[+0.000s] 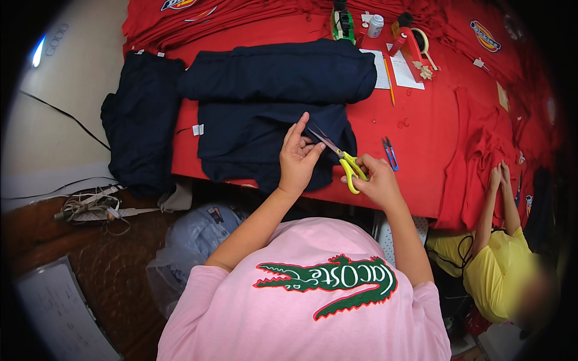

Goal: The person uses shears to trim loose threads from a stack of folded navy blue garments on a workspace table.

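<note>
In the head view, the right hand (376, 180) grips yellow scissors (347, 161) over the navy garment (241, 132) on the red-covered desk (415, 192), and a slip could nick the adjacent left hand (297, 157), whose hold I cannot tell.

Scissors (341, 154): glossy metal is noted at the blades, smooth plastic at the yellow handles. Navy cloth (271, 75) is recorded as matt, red desk (374, 141) as smooth. Crinkled, glossy plastic bag (161, 274) is observed near left.
</note>
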The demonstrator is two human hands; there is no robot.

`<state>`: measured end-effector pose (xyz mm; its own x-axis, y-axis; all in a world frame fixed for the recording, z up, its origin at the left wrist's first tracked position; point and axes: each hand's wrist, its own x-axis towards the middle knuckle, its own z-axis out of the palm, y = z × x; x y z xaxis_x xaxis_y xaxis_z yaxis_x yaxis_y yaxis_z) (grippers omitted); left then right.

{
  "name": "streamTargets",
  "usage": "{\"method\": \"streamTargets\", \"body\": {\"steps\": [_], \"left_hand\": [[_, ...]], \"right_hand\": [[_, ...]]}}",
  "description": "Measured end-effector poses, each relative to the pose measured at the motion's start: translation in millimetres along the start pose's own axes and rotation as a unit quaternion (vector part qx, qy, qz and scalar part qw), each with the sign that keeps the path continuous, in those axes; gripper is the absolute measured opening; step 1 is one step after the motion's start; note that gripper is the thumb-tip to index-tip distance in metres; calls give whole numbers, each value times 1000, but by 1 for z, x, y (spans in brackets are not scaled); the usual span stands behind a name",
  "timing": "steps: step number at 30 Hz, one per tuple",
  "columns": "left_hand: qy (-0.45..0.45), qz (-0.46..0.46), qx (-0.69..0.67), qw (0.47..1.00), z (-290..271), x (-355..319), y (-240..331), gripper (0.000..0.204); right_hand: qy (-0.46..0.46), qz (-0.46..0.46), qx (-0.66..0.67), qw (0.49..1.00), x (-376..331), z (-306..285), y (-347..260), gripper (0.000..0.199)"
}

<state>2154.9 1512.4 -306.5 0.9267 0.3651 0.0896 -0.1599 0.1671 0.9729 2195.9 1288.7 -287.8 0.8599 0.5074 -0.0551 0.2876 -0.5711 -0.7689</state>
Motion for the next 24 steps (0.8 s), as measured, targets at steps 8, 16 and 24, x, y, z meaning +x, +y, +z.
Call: {"method": "streamTargets", "body": {"steps": [8, 16, 24], "left_hand": [[18, -9, -21, 1000, -2, -5, 0, 76], [57, -5, 5, 998, -15, -2, -20, 71], [49, -24, -70, 996, -12, -11, -12, 82]], "right_hand": [[-64, 113, 138, 982, -2, 10, 15, 26], [-44, 46, 36, 997, 1, 9, 3, 31], [-36, 30, -11, 999, 18, 2, -17, 37]]}}
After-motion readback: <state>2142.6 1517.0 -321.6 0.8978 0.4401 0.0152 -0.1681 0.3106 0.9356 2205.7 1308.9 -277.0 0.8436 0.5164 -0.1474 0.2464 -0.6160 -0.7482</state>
